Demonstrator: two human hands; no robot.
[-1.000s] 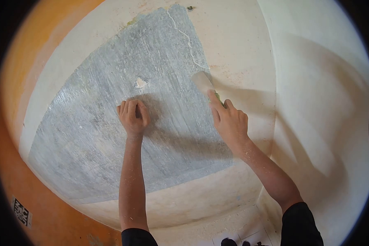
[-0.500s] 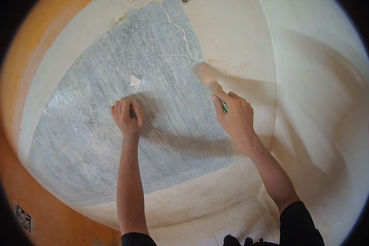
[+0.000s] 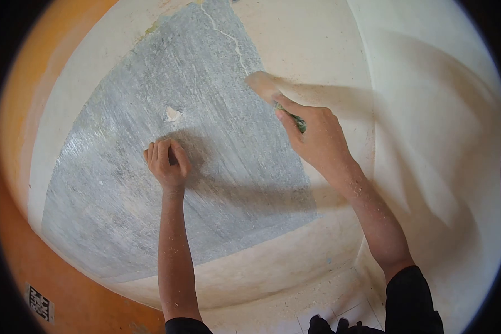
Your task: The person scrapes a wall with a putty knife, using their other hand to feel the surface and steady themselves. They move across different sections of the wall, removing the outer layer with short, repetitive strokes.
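Note:
My right hand [image 3: 316, 133] grips the green handle of a putty knife [image 3: 263, 88]. Its broad blade lies at the right edge of the grey patch [image 3: 150, 211] on the wall, at the lower end of a ragged pale line [image 3: 228, 36]. Lower and to the left, my left hand [image 3: 168, 162] is closed with its fingers curled, close to the grey surface. Whether anything is inside those fingers I cannot make out. Just above it, a small whitish chipped spot [image 3: 173, 114] shows in the grey.
Cream wall [image 3: 312, 44] borders the grey area, with a white wall [image 3: 428, 139] meeting it at right. Orange paint [image 3: 8, 239] covers the left side, bearing a black-and-white sticker [image 3: 39, 303]. Floor tiles [image 3: 345, 303] and dark footwear [image 3: 328, 324] appear at the bottom.
The putty knife and my right hand have shifted up and left in view, with the blade staying at the pale line. The whole view has moved slightly; my left hand remains closed.

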